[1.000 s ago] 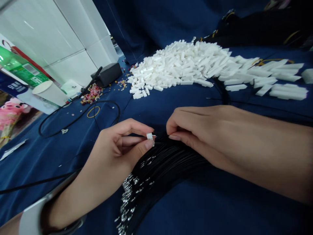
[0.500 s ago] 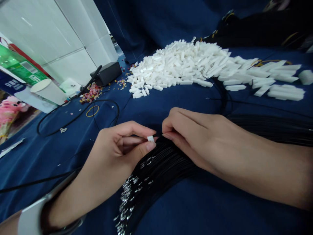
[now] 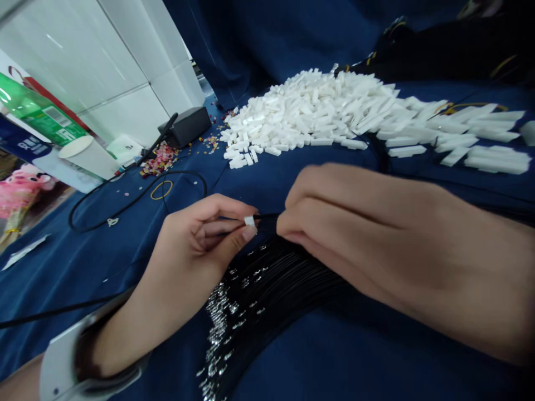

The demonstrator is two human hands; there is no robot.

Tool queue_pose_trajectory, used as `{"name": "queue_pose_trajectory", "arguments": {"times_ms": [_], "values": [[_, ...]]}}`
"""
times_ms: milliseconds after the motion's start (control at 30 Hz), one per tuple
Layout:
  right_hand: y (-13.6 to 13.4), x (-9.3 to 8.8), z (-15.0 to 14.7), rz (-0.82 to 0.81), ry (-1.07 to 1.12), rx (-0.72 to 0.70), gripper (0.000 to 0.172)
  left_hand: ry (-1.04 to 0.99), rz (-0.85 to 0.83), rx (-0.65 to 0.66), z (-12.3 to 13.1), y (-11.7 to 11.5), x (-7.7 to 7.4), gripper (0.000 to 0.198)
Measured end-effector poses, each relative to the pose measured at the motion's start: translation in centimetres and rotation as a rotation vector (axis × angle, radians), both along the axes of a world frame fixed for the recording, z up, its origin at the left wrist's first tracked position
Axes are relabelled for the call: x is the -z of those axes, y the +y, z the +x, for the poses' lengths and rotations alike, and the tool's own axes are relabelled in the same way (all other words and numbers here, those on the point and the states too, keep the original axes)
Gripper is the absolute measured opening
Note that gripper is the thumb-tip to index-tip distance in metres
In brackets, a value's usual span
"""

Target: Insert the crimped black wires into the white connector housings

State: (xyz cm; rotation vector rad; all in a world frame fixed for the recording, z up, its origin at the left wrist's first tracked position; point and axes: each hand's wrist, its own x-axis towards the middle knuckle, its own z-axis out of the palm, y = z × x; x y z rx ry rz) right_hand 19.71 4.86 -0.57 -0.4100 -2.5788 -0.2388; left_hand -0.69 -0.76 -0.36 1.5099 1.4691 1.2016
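My left hand [image 3: 196, 245] pinches a small white plastic connector housing [image 3: 249, 221] between thumb and fingertips. My right hand [image 3: 368, 234], slightly blurred, grips a black wire [image 3: 265, 216] whose end meets the housing. Below both hands lies a bundle of thin black wires [image 3: 284, 273], with small silver metal terminals [image 3: 217, 328] at its ends. Beyond the hands, a large heap of white connector housings [image 3: 309, 114] sits on the blue cloth [image 3: 125, 267]. Longer white strips [image 3: 495, 157] lie to its right.
A black adapter box [image 3: 186, 127] with a cable loop [image 3: 137, 200] and coloured scraps [image 3: 159, 160] lies at the left. Nearby are a yellow rubber band [image 3: 161, 190], a paper cup [image 3: 87, 157] and a green bottle [image 3: 37, 117]. White wall tiles [image 3: 83, 72] rise behind.
My right hand has moved up and left, drawing a black wire clear of the bundle toward the housing. My left hand has risen slightly, still holding the housing.
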Motion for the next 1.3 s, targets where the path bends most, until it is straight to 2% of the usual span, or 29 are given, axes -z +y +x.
{"name": "queue_pose_trajectory", "arguments": {"times_ms": [133,367,600,767,833,933,1033,1167,1300], "values": [[0.0,0.3,0.0,0.083,-0.103,-0.007,0.016,0.04,0.006,-0.027,-0.4,0.1,0.1,0.017],[0.2,0.6,-0.2,-0.183,-0.011,-0.079,0.024,-0.043,-0.05,-0.01,-0.7,0.2,0.2,0.014],[-0.3,0.7,0.1,-0.282,-0.003,-0.016,0.013,-0.091,-0.087,0.002,-0.6,0.1,0.1,0.015],[-0.6,1.2,0.0,-0.293,-0.029,-0.125,0.008,-0.124,-0.09,0.044,-0.4,0.0,0.1,0.019],[-0.5,1.2,-0.1,-0.299,-0.013,-0.172,0.017,-0.118,-0.081,0.046,-0.4,-0.1,0.2,0.018],[-0.3,0.8,-0.3,-0.453,0.042,-0.2,0.028,-0.108,-0.078,0.047,-0.5,-0.1,0.3,0.017],[-0.2,0.2,-0.6,-0.533,0.099,-0.158,0.022,-0.114,-0.093,0.053,-0.5,0.0,0.4,0.016],[0.1,-0.4,-0.7,-0.498,0.122,-0.019,0.024,-0.144,-0.117,0.047,-0.6,-0.1,0.3,0.013],[0.4,-0.3,-0.3,-0.489,0.089,0.096,0.018,-0.147,-0.137,0.03,-0.6,-0.2,0.3,0.013]]}}
